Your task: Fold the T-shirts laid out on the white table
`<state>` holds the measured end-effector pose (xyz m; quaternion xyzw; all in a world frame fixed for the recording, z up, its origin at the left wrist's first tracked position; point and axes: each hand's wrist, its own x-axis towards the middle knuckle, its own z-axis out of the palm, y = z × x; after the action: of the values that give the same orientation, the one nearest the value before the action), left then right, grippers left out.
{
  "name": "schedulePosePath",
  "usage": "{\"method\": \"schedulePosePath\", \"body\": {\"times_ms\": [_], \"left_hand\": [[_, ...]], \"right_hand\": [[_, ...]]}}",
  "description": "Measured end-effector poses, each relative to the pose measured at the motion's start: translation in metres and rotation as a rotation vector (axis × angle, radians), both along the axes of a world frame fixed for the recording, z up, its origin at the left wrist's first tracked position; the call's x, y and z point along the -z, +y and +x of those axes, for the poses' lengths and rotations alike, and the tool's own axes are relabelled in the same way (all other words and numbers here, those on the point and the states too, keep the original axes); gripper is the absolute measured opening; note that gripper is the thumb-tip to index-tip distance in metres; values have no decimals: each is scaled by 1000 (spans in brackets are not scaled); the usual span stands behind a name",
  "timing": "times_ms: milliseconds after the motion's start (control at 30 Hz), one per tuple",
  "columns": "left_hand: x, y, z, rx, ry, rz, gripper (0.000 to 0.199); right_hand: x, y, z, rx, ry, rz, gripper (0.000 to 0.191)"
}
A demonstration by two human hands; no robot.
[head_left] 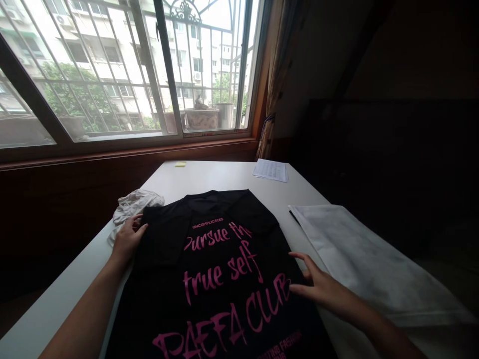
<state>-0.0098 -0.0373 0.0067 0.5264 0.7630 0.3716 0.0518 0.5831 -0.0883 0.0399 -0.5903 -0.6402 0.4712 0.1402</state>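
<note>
A black T-shirt [220, 259] with pink lettering lies spread on the white table [209, 174], its collar towards the window and its sleeves folded inward over the front. At its left edge, by the folded sleeve, my left hand [128, 237] has its fingers curled closed on the cloth, thumb on the near side. My right hand [318, 284] is over the shirt's right edge, fingers apart and thumb stretched out beside the printed words. Whether its fingertips press on the cloth is hard to tell. The shirt's lower end runs out of view.
Crumpled white cloth [136, 202] lies just beyond my left hand. To the right rests a flat white fabric or bag [359, 254]. Papers [271, 170] and a small yellow note [180, 164] lie at the far end, below a barred window [123, 75] and a curtain [270, 114].
</note>
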Motion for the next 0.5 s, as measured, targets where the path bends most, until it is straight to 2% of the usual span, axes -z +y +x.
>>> {"method": "schedulePosePath", "body": {"times_ms": [100, 233, 367, 500], "left_hand": [[1, 0, 0, -6, -6, -7, 57], [3, 0, -1, -9, -9, -1, 57], [1, -2, 0, -13, -33, -9, 58], [-5, -9, 2, -39, -45, -51, 60]], "right_hand": [[4, -32, 2, 10, 5, -33, 82], [19, -45, 6, 114, 182, -30, 65], [23, -30, 16, 179, 134, 57, 57], [12, 14, 29, 268, 18, 182, 47]]}}
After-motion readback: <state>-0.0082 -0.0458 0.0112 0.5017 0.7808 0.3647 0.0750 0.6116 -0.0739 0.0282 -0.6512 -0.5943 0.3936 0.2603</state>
